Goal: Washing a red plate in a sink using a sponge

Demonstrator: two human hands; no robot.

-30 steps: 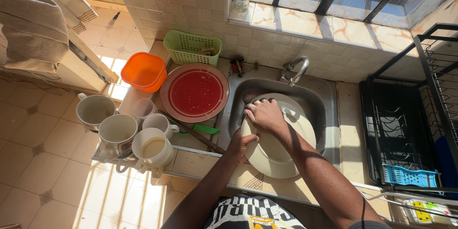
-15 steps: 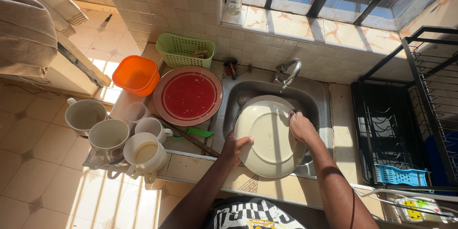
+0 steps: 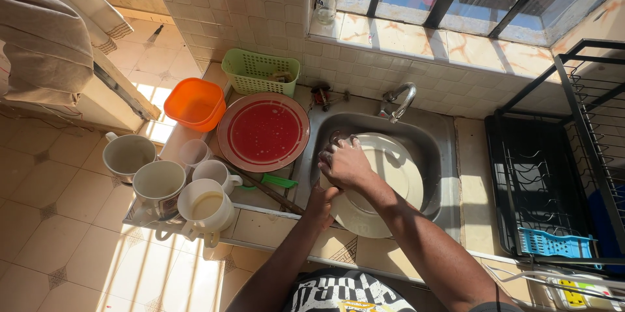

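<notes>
A large cream plate point(image 3: 390, 175) is tilted over the steel sink point(image 3: 436, 149). My left hand point(image 3: 322, 203) grips the plate's near left rim. My right hand point(image 3: 345, 161) lies across the plate's upper left face, fingers curled; I cannot tell whether it holds a cloth or sponge. The tap point(image 3: 398, 100) stands just behind the plate.
Left of the sink lie a red plate point(image 3: 263, 131), an orange bowl point(image 3: 194, 104), a green basket point(image 3: 257, 72), several white mugs point(image 3: 208, 204) and a wooden-handled utensil point(image 3: 263, 185). A black dish rack point(image 3: 553, 175) stands on the right. The window sill runs behind.
My right hand has moved from the plate's right edge across to its upper left face. The plate has tipped a little lower into the sink; my left hand keeps its grip.
</notes>
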